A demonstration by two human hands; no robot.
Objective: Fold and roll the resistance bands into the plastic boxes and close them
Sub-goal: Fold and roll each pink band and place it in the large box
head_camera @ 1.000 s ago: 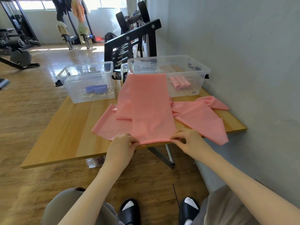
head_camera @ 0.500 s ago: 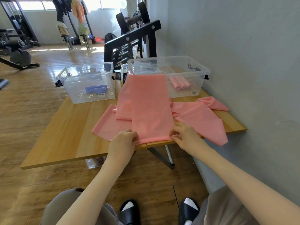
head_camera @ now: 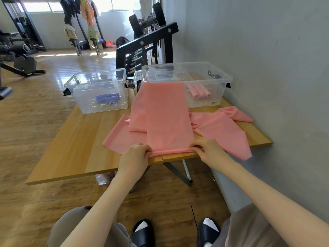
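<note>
A long pink resistance band [head_camera: 167, 114] lies folded along the wooden table [head_camera: 74, 143], its far end draped against the right clear plastic box [head_camera: 220, 82]. A thin roll has formed at its near end by the table's front edge. My left hand [head_camera: 137, 155] pinches the roll's left end and my right hand [head_camera: 206, 148] pinches its right end. More pink band [head_camera: 226, 129] lies spread to the right. Rolled pink bands [head_camera: 199, 92] sit inside the right box. The left clear box [head_camera: 85, 90] holds rolled blue bands [head_camera: 106, 98].
A grey wall runs close along the table's right side. A black dumbbell rack [head_camera: 147, 49] stands behind the boxes. Gym machines stand on the wooden floor at the far left. My knees and black slippers are below the table's front edge.
Both hands have curled the band's near edge over into a thin roll at the table's front edge. The rest of the band and the boxes have not moved.
</note>
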